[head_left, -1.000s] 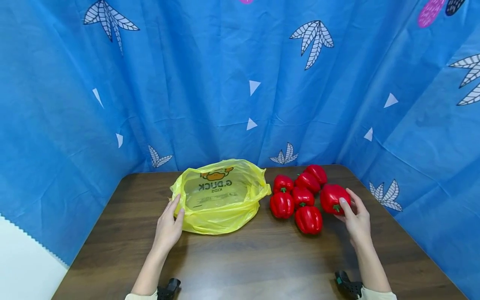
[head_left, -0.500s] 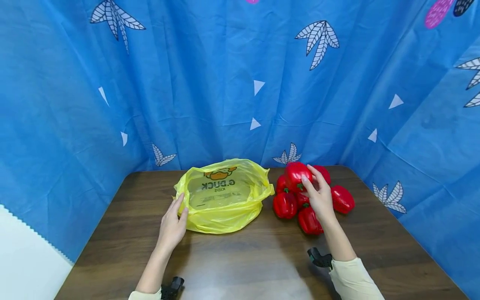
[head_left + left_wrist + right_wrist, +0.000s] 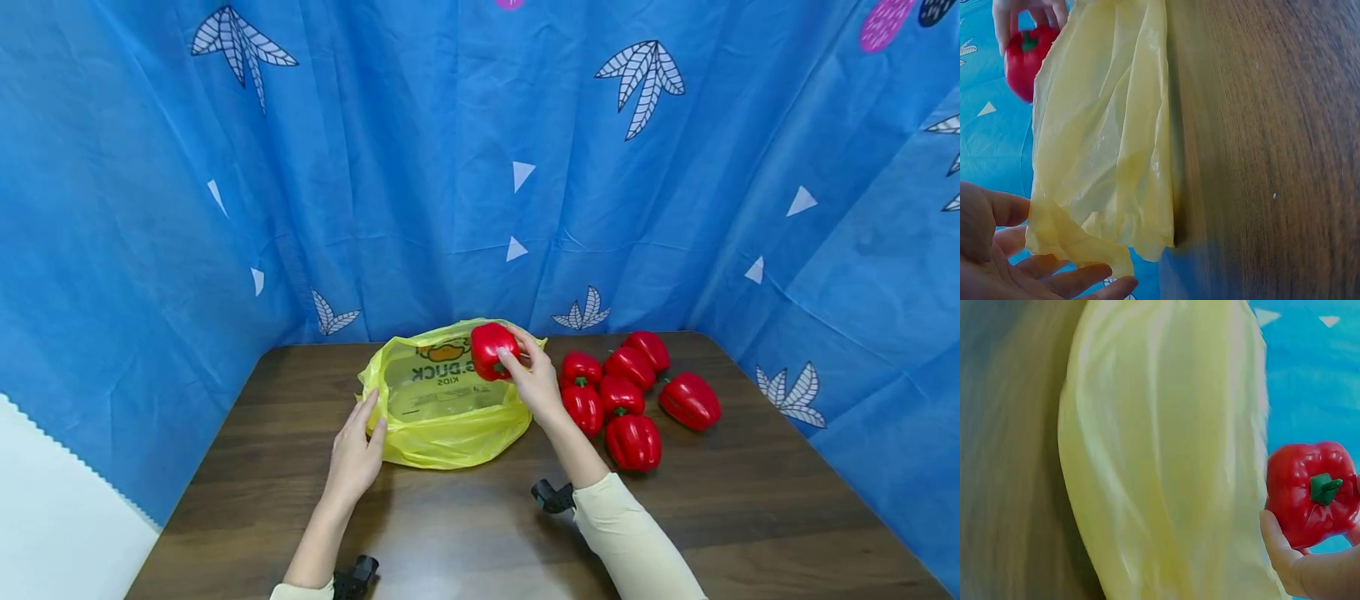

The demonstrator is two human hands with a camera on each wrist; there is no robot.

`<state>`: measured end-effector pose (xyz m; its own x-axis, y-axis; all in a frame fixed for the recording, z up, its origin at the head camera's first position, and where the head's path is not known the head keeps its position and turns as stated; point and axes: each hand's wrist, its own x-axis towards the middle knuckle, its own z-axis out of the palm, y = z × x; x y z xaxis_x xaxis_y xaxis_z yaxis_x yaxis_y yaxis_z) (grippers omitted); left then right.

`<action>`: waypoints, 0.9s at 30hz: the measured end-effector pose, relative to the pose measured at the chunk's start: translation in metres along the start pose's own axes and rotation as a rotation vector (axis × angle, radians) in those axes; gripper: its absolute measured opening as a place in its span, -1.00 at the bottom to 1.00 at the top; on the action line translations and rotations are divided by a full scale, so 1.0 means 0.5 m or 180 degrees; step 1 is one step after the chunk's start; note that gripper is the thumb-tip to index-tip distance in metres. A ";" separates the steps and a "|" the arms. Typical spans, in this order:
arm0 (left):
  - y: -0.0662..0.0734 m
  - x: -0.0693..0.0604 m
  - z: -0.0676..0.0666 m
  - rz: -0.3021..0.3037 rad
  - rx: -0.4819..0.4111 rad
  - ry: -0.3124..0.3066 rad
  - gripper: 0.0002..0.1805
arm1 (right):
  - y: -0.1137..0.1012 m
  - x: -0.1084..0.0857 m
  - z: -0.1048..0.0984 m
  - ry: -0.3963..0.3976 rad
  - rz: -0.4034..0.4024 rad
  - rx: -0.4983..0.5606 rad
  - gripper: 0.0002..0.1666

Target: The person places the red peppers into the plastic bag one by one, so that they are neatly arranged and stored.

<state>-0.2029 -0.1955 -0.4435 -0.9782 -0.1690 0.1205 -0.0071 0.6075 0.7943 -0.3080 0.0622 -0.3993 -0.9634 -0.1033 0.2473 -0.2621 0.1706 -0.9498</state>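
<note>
A yellow plastic bag (image 3: pixel 450 442) with a printed duck lies with its mouth spread on the table. Over the right part of that mouth, my right hand (image 3: pixel 535 379) grips a red bell pepper (image 3: pixel 493 350) between thumb and fingers. Its green stem faces the right wrist view, where the pepper (image 3: pixel 1291 487) is beside the bag's rim. My left hand (image 3: pixel 357 450) touches the bag's left edge with fingers extended. In the left wrist view, the left fingers (image 3: pixel 1085 280) lie loosely along the bag's edge. Whether the bag holds anything low down is hidden.
Several more red bell peppers (image 3: pixel 621 395) sit in a cluster right of the bag, one (image 3: pixel 691 401) a little apart at the right. The dark wooden table (image 3: pixel 465 533) reaches back to a blue patterned curtain (image 3: pixel 420 167).
My right hand has carried the bell pepper left, from the right side of the cluster, across the other peppers to above the bag. The left hand stays at the bag's left edge.
</note>
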 end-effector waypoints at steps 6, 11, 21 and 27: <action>0.002 -0.003 0.005 -0.0012 -0.0035 0.0017 -0.41 | 0.020 0.001 0.085 -0.0134 0.0024 -0.0069 -0.41; 0.002 -0.004 0.007 -0.0015 -0.0053 0.0033 -0.41 | 0.036 -0.003 0.132 -0.0212 0.0027 -0.0215 -0.42; 0.005 -0.003 0.006 0.0039 -0.0025 0.0075 -0.39 | 0.059 -0.006 0.193 -0.0361 -0.0011 -0.0393 -0.44; 0.004 -0.002 0.004 0.0063 -0.0021 0.0073 -0.39 | 0.064 -0.009 0.231 -0.0445 0.0035 -0.0463 -0.43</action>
<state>-0.2021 -0.1925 -0.4430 -0.9731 -0.1748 0.1500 0.0139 0.6056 0.7956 -0.3055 -0.0450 -0.4532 -0.9518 -0.2340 0.1984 -0.2667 0.3112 -0.9121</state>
